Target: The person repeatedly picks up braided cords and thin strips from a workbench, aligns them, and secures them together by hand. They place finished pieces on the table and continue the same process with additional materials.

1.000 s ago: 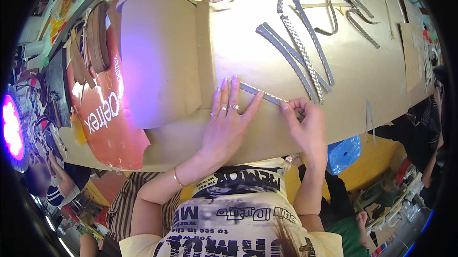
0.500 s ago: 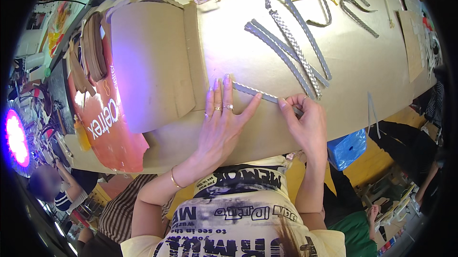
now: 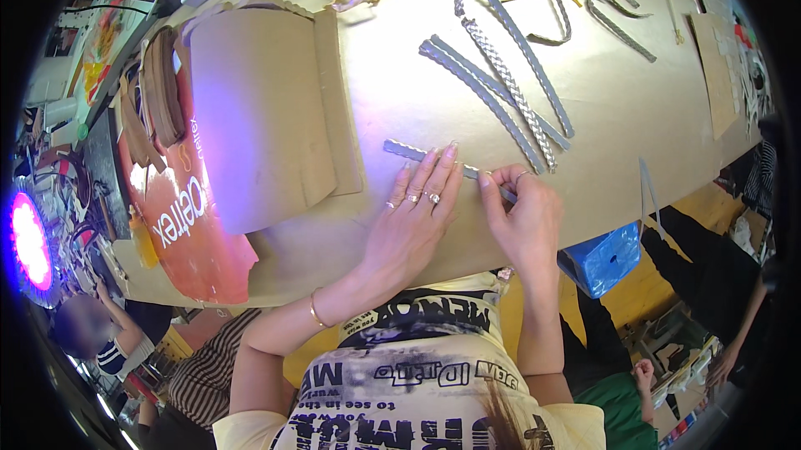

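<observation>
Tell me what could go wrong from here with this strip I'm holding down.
The grey strip might slide if the right hand tugs, since the left hand lies flat across it. Its free left end could curl up. The thin piece hanging over the edge of the table might slip off.

left hand (image 3: 413,223): shifted rightward along grey strip (image 3: 405,149) | strip's left end: now exposed | nearer right hand (image 3: 529,212)
</observation>
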